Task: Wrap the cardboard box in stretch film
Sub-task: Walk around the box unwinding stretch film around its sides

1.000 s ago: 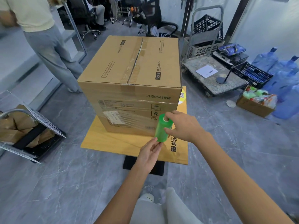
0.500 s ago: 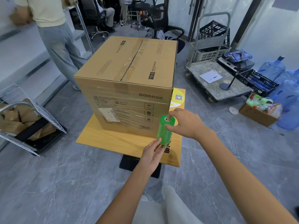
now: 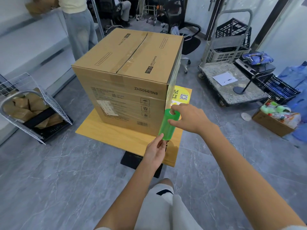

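A large taped cardboard box (image 3: 126, 77) stands on a low yellow wooden platform (image 3: 116, 138). Clear film lies across its lower front face and around its near right corner. A green roll of stretch film (image 3: 168, 126) is held upright at that corner. My right hand (image 3: 187, 118) holds the roll's top end, with fingers curled into its core. My left hand (image 3: 156, 151) holds the bottom end from below, fingertips at the core.
A person (image 3: 78, 22) stands behind the box at the left. A wire cart (image 3: 29, 105) with brown parcels is at the left. A flat trolley (image 3: 232, 87) with crates, a carton of bottles (image 3: 275, 118) and water jugs fill the right. Office chairs stand behind.
The roll and both hands have moved rightward along the box's front to its right corner, laying film across the face. My viewpoint has shifted to the right around the box.
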